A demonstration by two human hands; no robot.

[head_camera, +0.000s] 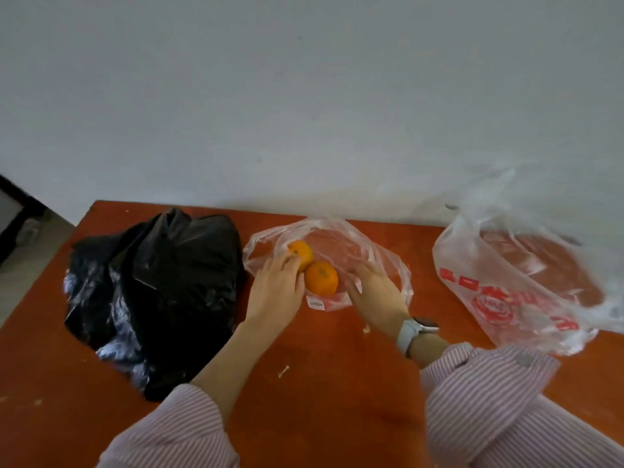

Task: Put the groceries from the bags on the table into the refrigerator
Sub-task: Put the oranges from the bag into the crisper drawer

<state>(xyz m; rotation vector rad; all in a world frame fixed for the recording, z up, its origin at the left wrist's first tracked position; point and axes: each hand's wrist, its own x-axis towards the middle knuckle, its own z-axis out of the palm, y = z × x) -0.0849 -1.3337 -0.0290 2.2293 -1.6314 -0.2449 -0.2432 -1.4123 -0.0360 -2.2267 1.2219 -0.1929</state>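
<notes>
Two oranges lie touching in a clear bag on the red-brown table. Left hand rests fingers on the far orange; right hand presses the plastic, fingers fairly straight. Black bag left; right, a bag with unreadable red print.

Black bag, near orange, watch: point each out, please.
black bag [162, 292], head view, middle of its crumpled top.
near orange [321, 278], head view, centre of the peel.
watch [426, 325], head view, its case on the right wrist.
</notes>
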